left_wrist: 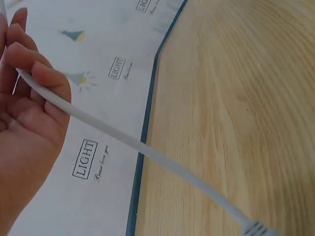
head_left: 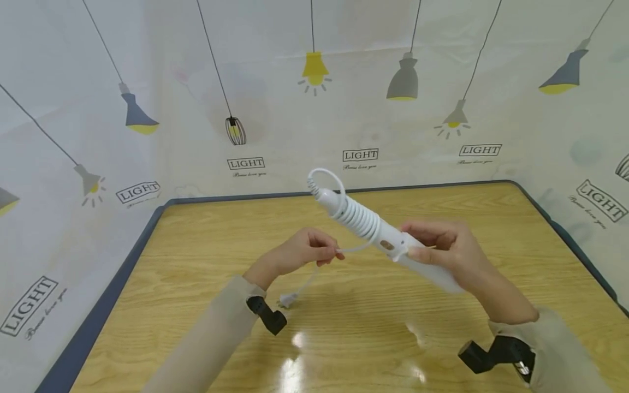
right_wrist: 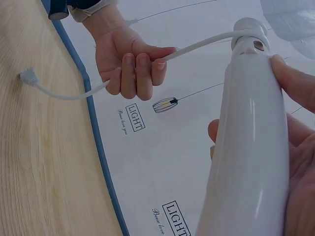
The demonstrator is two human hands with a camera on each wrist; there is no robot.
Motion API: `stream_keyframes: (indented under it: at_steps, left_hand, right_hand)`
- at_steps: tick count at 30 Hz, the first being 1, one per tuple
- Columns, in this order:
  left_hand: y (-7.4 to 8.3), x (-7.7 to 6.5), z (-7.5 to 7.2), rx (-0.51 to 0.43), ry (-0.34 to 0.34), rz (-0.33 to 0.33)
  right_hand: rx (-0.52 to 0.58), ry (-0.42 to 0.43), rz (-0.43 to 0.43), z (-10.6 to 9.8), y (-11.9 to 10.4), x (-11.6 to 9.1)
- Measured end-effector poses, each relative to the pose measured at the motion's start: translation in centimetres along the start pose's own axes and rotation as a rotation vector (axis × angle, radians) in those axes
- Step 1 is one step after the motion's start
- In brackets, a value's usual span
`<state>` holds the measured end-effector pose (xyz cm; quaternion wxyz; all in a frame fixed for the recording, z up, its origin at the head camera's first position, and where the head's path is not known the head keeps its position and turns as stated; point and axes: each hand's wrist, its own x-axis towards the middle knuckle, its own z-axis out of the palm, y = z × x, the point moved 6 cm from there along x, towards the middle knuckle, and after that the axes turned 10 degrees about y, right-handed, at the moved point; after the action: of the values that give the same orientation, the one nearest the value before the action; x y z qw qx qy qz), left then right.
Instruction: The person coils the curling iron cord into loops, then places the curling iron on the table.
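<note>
A white wand-shaped electrical appliance (head_left: 427, 267) is held slantwise above the table by my right hand (head_left: 454, 256), thumb on one side and fingers on the other. Several turns of its white cord (head_left: 361, 219) wrap the upper part, and a loop of cord arches from the ribbed end. Lower left of it, my left hand (head_left: 307, 251) grips the free length of cord, fingers curled round it. From that hand the cord hangs down to a white plug (head_left: 288, 299). In the right wrist view the smooth, glossy body (right_wrist: 251, 147) fills the right side.
Beneath both hands lies a wood-grain table (head_left: 196, 305) with a dark blue edge. A pale backdrop (head_left: 275, 98) printed with lamps and lettering stands round its back and sides. Each sleeve carries a black wrist camera (head_left: 267, 315).
</note>
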<state>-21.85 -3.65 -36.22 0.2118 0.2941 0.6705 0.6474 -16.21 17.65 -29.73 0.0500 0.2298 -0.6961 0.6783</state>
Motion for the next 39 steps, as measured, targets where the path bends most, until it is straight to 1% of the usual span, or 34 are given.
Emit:
stream_keyframes:
  at_steps: [2, 4, 5, 7, 8, 9, 10, 12, 14, 15, 16, 17, 19, 22, 25, 27, 31, 35, 37, 39]
  left_hand:
    - [-0.3, 0.0, -0.6, 0.002, -0.033, -0.014]
    - [-0.5, 0.0, -1.1, 0.044, -0.044, -0.032]
    - [-0.6, 0.0, -1.4, 0.083, -0.045, -0.037]
    - [-0.5, 0.0, -1.9, 0.160, -0.042, -0.014]
    - [-0.4, 0.1, -2.2, 0.178, -0.044, 0.017]
    - [-0.2, 0.2, -2.3, 0.171, -0.059, 0.036]
    - [-0.1, 0.4, -2.3, 0.145, -0.073, 0.047]
    - [0.4, 0.7, -2.2, 0.093, -0.115, 0.055]
    - [1.0, 0.9, -1.9, 0.052, -0.169, 0.039]
    - [1.3, 1.1, -1.7, 0.060, -0.184, 0.012]
    - [1.7, 1.1, -1.6, 0.091, -0.191, 0.008]
    - [2.1, 1.2, -1.5, 0.131, -0.199, 0.013]
    - [2.8, 1.4, -1.3, 0.172, -0.216, 0.030]
    - [3.7, 1.6, -1.0, 0.185, -0.238, 0.046]
    - [4.4, 1.8, -0.7, 0.201, -0.253, 0.052]
    - [4.7, 1.8, -0.5, 0.215, -0.258, 0.044]
    - [5.0, 2.0, -0.2, 0.274, -0.236, 0.023]
    - [5.3, 2.1, -0.2, 0.352, -0.200, -0.017]
    - [5.5, 2.1, -0.2, 0.400, -0.190, -0.033]
    - [5.7, 2.1, -0.1, 0.449, -0.181, -0.044]
  right_hand:
    - [0.039, -0.062, -0.022, 0.5, -0.1, -0.2]
    - [0.065, -0.126, -0.040, 1.0, -0.2, -0.3]
    - [0.076, -0.154, -0.048, 1.2, -0.2, -0.4]
    - [0.086, -0.200, -0.056, 1.6, -0.2, -0.5]
    - [0.083, -0.219, -0.054, 1.7, -0.2, -0.6]
    - [0.079, -0.238, -0.052, 1.9, -0.3, -0.6]
    - [0.074, -0.257, -0.052, 2.0, -0.3, -0.7]
    - [0.055, -0.297, -0.045, 2.3, -0.3, -0.8]
    - [0.031, -0.344, -0.047, 2.5, -0.2, -0.9]
    - [0.026, -0.366, -0.049, 2.6, -0.1, -1.0]
    - [0.028, -0.388, -0.055, 2.7, -0.1, -1.0]
    - [0.031, -0.409, -0.057, 2.8, 0.0, -1.1]
    - [0.046, -0.447, -0.067, 2.9, 0.1, -1.1]
    - [0.083, -0.496, -0.069, 3.1, 0.2, -1.3]
    - [0.071, -0.517, -0.039, 3.2, 0.5, -1.4]
    - [0.039, -0.516, 0.011, 3.1, 0.8, -1.5]
    - [-0.024, -0.505, 0.093, 3.2, 1.4, -1.6]
    - [-0.072, -0.520, 0.083, 3.6, 1.6, -1.7]
    - [-0.137, -0.514, 0.072, 3.7, 1.8, -1.7]
    - [-0.242, -0.494, 0.063, 3.8, 2.0, -1.6]
